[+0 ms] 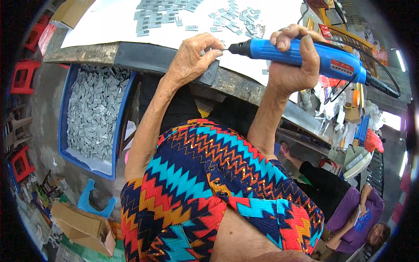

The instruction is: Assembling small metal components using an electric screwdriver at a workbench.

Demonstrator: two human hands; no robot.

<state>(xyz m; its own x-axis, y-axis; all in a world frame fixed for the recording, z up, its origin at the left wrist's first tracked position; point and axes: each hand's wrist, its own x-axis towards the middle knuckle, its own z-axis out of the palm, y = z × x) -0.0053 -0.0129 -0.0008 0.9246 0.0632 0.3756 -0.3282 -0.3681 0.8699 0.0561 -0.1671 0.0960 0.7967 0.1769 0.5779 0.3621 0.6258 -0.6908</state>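
My right hand is wrapped round a blue electric screwdriver, held level above the table's front edge with its black nose pointing left. A thin bit reaches from the nose to the fingertips of my left hand. Thumb and forefinger are pinched together there; whatever lies between them is too small and covered to make out. Beyond my hands, flat grey rectangular pieces lie in rows on the white tabletop. To their right are loose grey pieces and a small heap of tiny parts.
A blue tray full of grey pieces sits below the table at left. Red stools, a blue plastic stool and a cardboard box stand around it. The screwdriver's coiled cord trails right. Another person in purple sits at lower right.
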